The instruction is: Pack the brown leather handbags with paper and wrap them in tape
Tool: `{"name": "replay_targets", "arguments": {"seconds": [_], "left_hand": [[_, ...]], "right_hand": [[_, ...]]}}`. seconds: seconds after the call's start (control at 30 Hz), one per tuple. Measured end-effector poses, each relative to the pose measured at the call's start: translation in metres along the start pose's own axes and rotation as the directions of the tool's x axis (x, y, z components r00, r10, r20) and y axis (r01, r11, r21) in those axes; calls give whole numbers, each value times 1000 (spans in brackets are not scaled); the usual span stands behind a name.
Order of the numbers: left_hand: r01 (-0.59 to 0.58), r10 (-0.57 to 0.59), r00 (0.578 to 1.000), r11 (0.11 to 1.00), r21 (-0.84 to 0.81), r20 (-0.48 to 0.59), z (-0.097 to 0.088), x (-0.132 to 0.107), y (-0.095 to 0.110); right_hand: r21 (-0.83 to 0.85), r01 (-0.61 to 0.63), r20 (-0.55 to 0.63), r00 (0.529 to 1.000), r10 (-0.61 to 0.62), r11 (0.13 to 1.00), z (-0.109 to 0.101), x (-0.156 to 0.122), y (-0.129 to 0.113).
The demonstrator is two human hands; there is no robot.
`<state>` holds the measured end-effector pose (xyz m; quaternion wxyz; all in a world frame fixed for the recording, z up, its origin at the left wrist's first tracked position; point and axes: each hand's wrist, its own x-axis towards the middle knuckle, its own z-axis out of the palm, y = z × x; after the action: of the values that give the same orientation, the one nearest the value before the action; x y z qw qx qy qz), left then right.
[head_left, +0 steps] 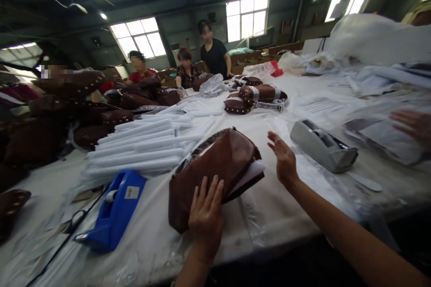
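Note:
A brown leather handbag (208, 166) lies tilted on the white-covered table in front of me, with white paper (248, 175) showing at its right end. My left hand (207, 215) rests on the bag's near side, fingers stretched out and flat. To the right of the bag, my right hand (284, 159) is raised and apart from it, fingers loosely spread and holding nothing. A grey tape dispenser (323, 145) stands just beyond my right hand. On the left sits a blue tape dispenser (116, 213).
Rolled white paper tubes (138, 148) are stacked behind the blue dispenser. Brown studded bags (259, 94) lie farther back, with more piled at left. Another person's hand (414, 125) reaches over plastic bags (384, 134) at right. Several people (213, 51) are across the table.

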<state>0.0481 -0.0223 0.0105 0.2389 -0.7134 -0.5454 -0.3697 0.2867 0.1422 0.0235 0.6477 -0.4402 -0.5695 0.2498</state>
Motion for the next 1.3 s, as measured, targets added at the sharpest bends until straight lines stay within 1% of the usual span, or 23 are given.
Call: {"name": "replay_targets", "arguments": {"seconds": [0.03, 0.07, 0.1, 0.13, 0.17, 0.2, 0.23, 0.27, 0.3, 0.37, 0.4, 0.43, 0.57, 0.67, 0.73, 0.8, 0.87, 0.97, 1.03, 1.1, 1.2, 1.27, 1.3], "left_hand": [[-29, 30, 999, 999, -17, 20, 6, -4, 9], [-61, 62, 998, 998, -35, 31, 13, -9, 18], [-88, 90, 995, 995, -49, 36, 20, -14, 25], [-107, 109, 994, 993, -56, 34, 26, -18, 31], [-115, 117, 993, 992, -55, 29, 32, -22, 35], [-118, 120, 992, 992, -48, 27, 37, -25, 37], [-116, 117, 993, 993, -38, 27, 41, -28, 38], [-114, 114, 993, 993, -26, 26, 44, -29, 38], [-114, 115, 993, 993, -15, 22, 46, -31, 38], [-124, 124, 992, 992, 1, 13, 49, -32, 36], [-126, 126, 992, 992, 7, 12, 49, -32, 35], [-127, 127, 992, 992, 11, 9, 49, -32, 35], [-158, 158, 987, 987, 26, 14, 44, -31, 26], [-207, 205, 977, 978, 30, 64, 34, -30, 12], [-231, 228, 971, 973, 25, 76, 28, -30, 3], [-243, 241, 967, 970, 25, 80, 25, -32, -2], [-240, 237, 968, 970, 30, 88, 25, -34, -4], [-231, 228, 970, 973, 28, 80, 28, -36, -2], [-224, 222, 972, 974, 20, 74, 30, -37, -2], [-214, 213, 974, 977, 2, 80, 29, -36, -1], [-200, 202, 974, 979, -28, 107, 25, -35, -1], [-195, 198, 972, 980, -40, 125, 24, -35, -2], [-193, 198, 971, 980, -44, 133, 23, -35, -2]], "right_hand": [[-25, 65, -6, 998, -65, 998, -6, 4, -12], [-97, 143, 38, 990, -140, 985, -9, 9, -23], [-180, 227, 118, 971, -208, 957, -9, 14, -33], [-257, 310, 220, 941, -257, 915, -6, 19, -40], [-326, 388, 337, 900, -278, 862, 0, 25, -44], [-393, 453, 456, 852, -258, 800, 8, 30, -46], [-466, 500, 570, 801, -184, 730, 19, 35, -46], [-538, 530, 658, 750, -65, 656, 30, 39, -44], [-603, 547, 709, 701, 74, 581, 42, 44, -41], [-688, 557, 716, 623, 314, 465, 66, 52, -35], [-716, 549, 696, 603, 389, 431, 77, 55, -32], [-738, 536, 675, 596, 435, 410, 87, 58, -29], [-819, 479, 569, 608, 554, 316, 117, 62, -20], [-874, 417, 475, 625, 620, 249, 132, 58, -13], [-902, 364, 420, 618, 665, 232, 138, 56, -8], [-919, 308, 389, 594, 704, 247, 140, 55, -6], [-919, 261, 394, 574, 718, 295, 137, 55, -6], [-870, 223, 482, 576, 660, 440, 125, 58, -10], [-800, 201, 555, 607, 570, 565, 113, 61, -13], [-718, 165, 589, 663, 463, 676, 100, 63, -16], [-593, 86, 565, 753, 337, 801, 79, 64, -22], [-502, 31, 538, 794, 284, 865, 67, 60, -28], [-455, 8, 531, 805, 264, 890, 60, 57, -32]]}}
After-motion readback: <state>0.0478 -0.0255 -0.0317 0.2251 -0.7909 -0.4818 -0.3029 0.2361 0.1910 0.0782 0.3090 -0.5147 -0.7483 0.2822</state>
